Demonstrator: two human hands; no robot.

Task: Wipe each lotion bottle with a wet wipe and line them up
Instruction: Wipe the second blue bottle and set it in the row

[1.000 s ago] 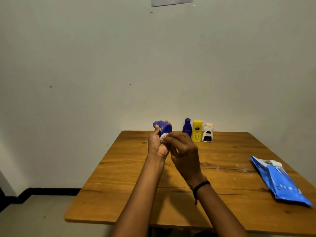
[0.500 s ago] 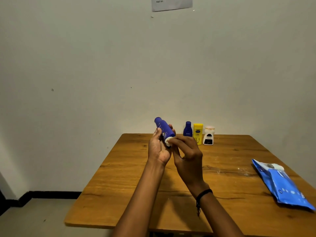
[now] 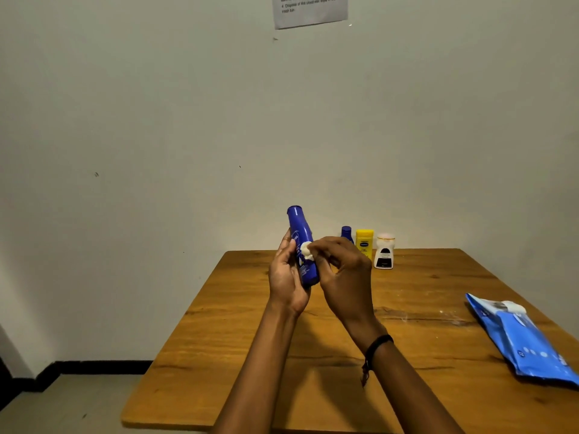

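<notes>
Holding blue bottle [image 3: 301, 245] near-upright above the tabletop [image 3: 238, 333]: left hand [image 3: 286, 280] wrapped around it; right hand [image 3: 341, 274] pinching balled wipe [image 3: 306, 249] against its side. Three bottles [image 3: 365, 245] lined along far edge; wipes pack [image 3: 523, 339] at right edge.

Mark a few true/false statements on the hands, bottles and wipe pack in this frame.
1. The left hand holds the tall blue bottle. True.
2. The right hand presses a wet wipe to that bottle. True.
3. The wipe pack lies at the table's left edge. False: right side.
4. Five bottles stand at the far edge. False: three, small blue bottle, yellow bottle, white bottle.
</notes>
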